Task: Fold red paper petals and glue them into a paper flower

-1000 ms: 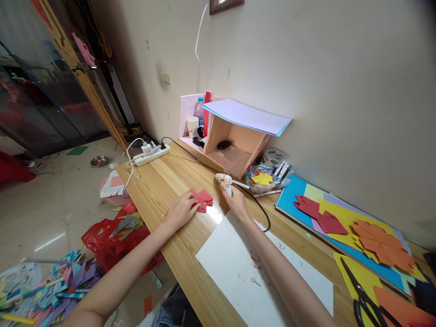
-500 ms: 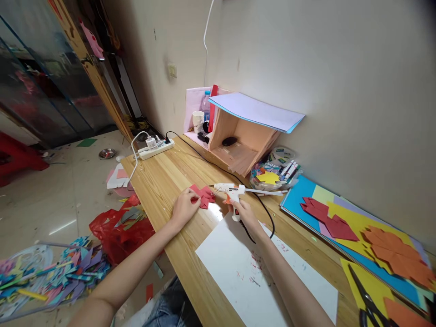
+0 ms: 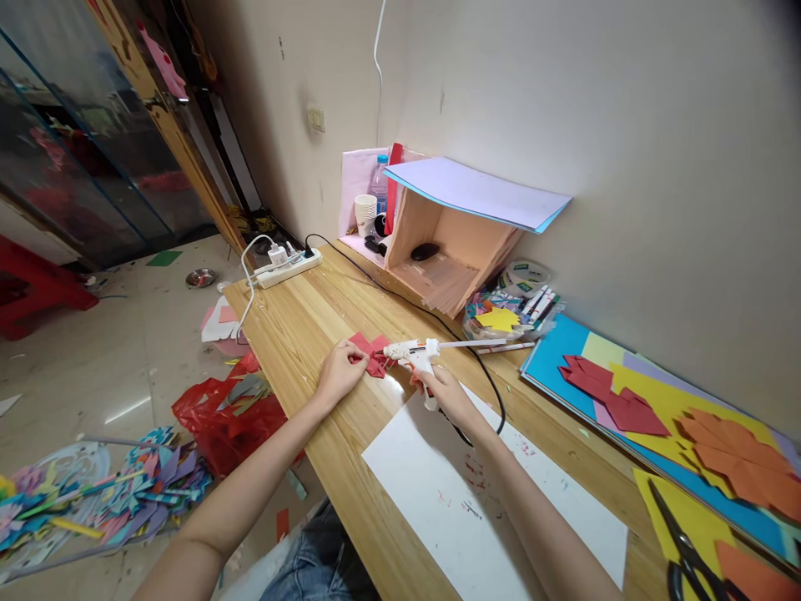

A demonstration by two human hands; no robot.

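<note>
Left hand: the left hand [image 3: 340,373] has its fingers pinched on the folded red paper piece [image 3: 369,352].
Right hand: the right hand [image 3: 445,395] is clamped round the white hot-glue gun [image 3: 415,354], its nozzle at nine o'clock, touching the paper.

We are in a home craft corner.
We see a wooden table [image 3: 300,325] against a bare wall [image 3: 626,125], loaded with sheets of coloured paper [image 3: 663,401], scissors [image 3: 685,555], a tub of markers [image 3: 539,302] and a corded hot glue gun [image 3: 416,355]; cut paper scraps [image 3: 106,501] litter the tiled floor [image 3: 125,359], and a glass-fronted cabinet [image 3: 75,150] stands nearby.
</note>
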